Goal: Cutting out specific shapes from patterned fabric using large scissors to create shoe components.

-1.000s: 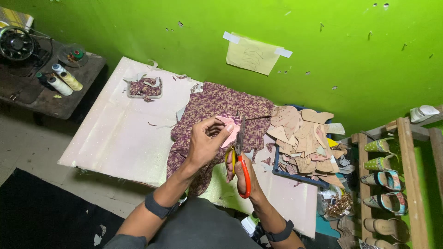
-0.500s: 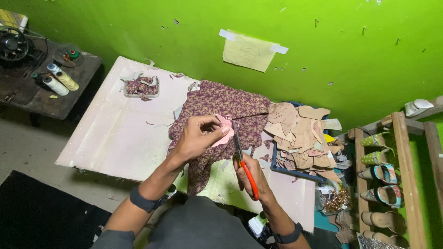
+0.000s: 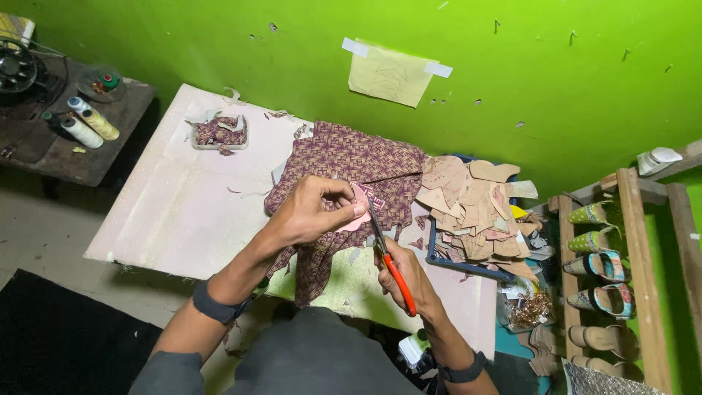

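My left hand (image 3: pixel 316 210) pinches a small pink pattern piece (image 3: pixel 356 213) together with the purple patterned fabric (image 3: pixel 351 164) that is spread over the pale table (image 3: pixel 172 197). My right hand (image 3: pixel 406 274) grips orange-handled scissors (image 3: pixel 391 263); their blades point up and meet the edge of the pink piece next to my left fingertips. Both hands hover over the near middle of the table, above the fabric's hanging end.
A pile of tan cut-out pieces (image 3: pixel 475 208) lies in a blue tray at the right. A small tray of fabric scraps (image 3: pixel 219 133) sits at the back left. Thread cones (image 3: pixel 88 128) stand on a dark side table. A wooden shoe rack (image 3: pixel 621 278) stands at the right.
The scissors have swung more upright and closer to the pink piece. My left hand has shifted slightly with the fabric; the view has moved in a little.
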